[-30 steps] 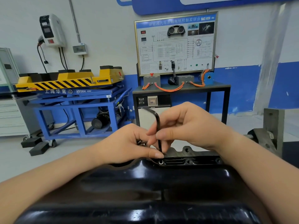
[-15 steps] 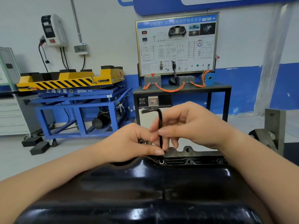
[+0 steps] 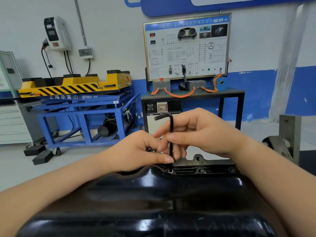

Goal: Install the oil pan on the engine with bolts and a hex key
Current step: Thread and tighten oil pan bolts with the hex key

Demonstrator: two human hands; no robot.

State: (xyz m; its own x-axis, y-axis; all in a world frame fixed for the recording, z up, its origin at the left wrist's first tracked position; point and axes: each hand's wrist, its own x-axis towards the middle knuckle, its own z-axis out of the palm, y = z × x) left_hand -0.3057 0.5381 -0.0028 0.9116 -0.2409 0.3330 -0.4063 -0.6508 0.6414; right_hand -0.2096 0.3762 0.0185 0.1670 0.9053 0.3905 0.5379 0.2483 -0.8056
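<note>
One glossy black, rounded pan point(image 3: 153, 194) is seen nearest. At its far flange edge one bolt point(image 3: 170, 171) is seated, with one black L-shaped key point(image 3: 171, 134) upright in it. The shaft is pinched by the right hand point(image 3: 203, 134). Small metal parts point(image 3: 150, 149), uncountable, are clenched in the left hand point(image 3: 135, 151), its thumb laid on the shaft. Beyond, one blue steel cart point(image 3: 82, 106) is parked.

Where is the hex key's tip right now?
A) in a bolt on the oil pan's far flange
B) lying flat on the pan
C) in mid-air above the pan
A: the hex key stands upright, pinched by the right hand, tip in a bolt on the oil pan flange; the left hand grips what look like spare bolts.
</note>
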